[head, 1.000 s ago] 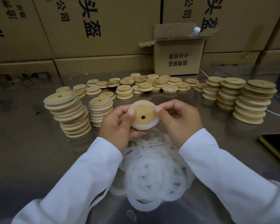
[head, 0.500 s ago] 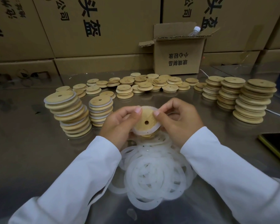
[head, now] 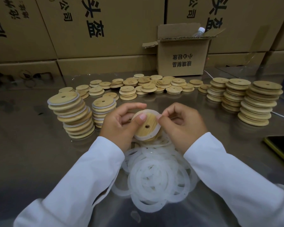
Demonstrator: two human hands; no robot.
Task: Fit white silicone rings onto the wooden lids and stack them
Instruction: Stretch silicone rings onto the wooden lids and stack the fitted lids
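Both hands hold one round wooden lid (head: 148,124) with a centre hole above the table, a white silicone ring (head: 156,133) around its rim. My left hand (head: 120,125) grips the lid with its thumb pressed on the face. My right hand (head: 182,125) pinches the ring at the lid's upper right edge. A loose pile of white rings (head: 156,174) lies below the hands. Two stacks of ringed lids (head: 72,112) stand at the left. Tall stacks of bare lids (head: 259,104) stand at the right.
Several low piles of bare lids (head: 144,86) spread along the back of the metal table (head: 31,153). An open cardboard box (head: 182,54) with a bottle stands behind them, against a wall of large cartons. A dark flat device with a yellow edge (head: 280,148) lies at the right.
The lid has tilted and turned in my hands, its hole now lower. My right fingers have moved to pinch the ring at the upper right edge. The hands dropped slightly.
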